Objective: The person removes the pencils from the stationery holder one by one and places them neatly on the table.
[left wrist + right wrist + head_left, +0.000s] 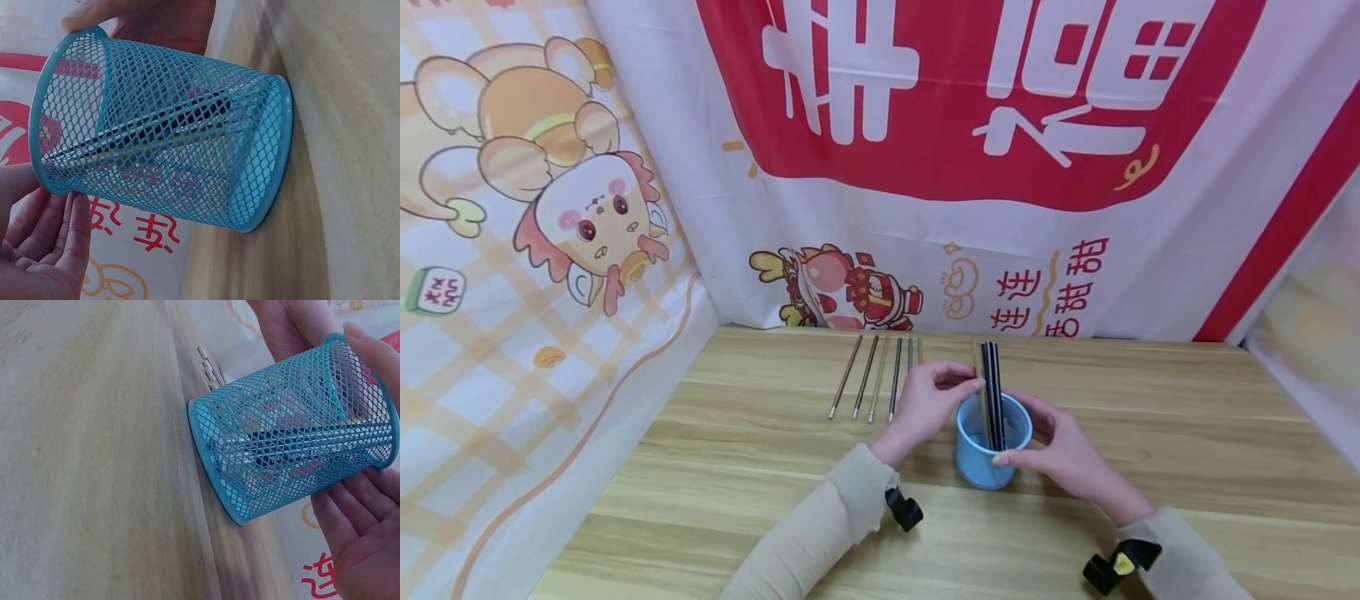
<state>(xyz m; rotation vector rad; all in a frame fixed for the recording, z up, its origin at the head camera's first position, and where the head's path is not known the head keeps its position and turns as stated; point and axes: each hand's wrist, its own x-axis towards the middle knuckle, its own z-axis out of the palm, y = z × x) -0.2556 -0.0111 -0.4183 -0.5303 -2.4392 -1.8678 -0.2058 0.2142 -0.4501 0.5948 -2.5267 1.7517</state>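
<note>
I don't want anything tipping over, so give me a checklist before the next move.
1. Cup upright on the table: ok.
2. Right hand holding the cup: ok, thumb in front at the rim.
3. Dark pencils inside the cup: ok.
4. Left hand clear of the cup: not ok, it's at the rim.
5. Left hand gripping a pencil: cannot tell.
6. Loose pencils in the cup: not ok, lying on the table.

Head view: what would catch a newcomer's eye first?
Probably the big red banner with white characters across the back. Next, the blue cup between the left hand and right hand, with pencils standing in it. Left of it, a row of pencils lies on the table.
</note>
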